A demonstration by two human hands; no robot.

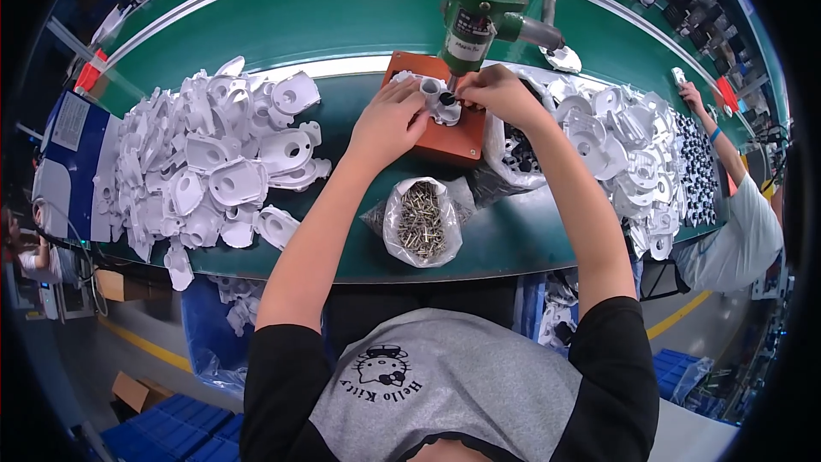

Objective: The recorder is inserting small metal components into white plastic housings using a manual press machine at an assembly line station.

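A white moulded plastic housing [445, 114] sits on an orange block fixture [449, 147], under a green press head [469, 34] with a metal tip. My left hand [389, 122] is closed against the housing's left side, its fingers together and partly hiding it. On the other side, my right hand [500, 96] is pinched, fingertips at a small round black part [447, 97] on the housing. The press's metal tip comes down right beside those fingertips. Exactly how the right fingers grip the black part is too small to make out.
White housings [205, 154] heap up at left, more [620, 150] at right. Nearer me stands a clear bag of metal screws or pins [422, 221]; another bag [518, 154] holds black parts. A green conveyor [342, 13] runs behind. At far right, a co-worker's hand [691, 96] reaches in.
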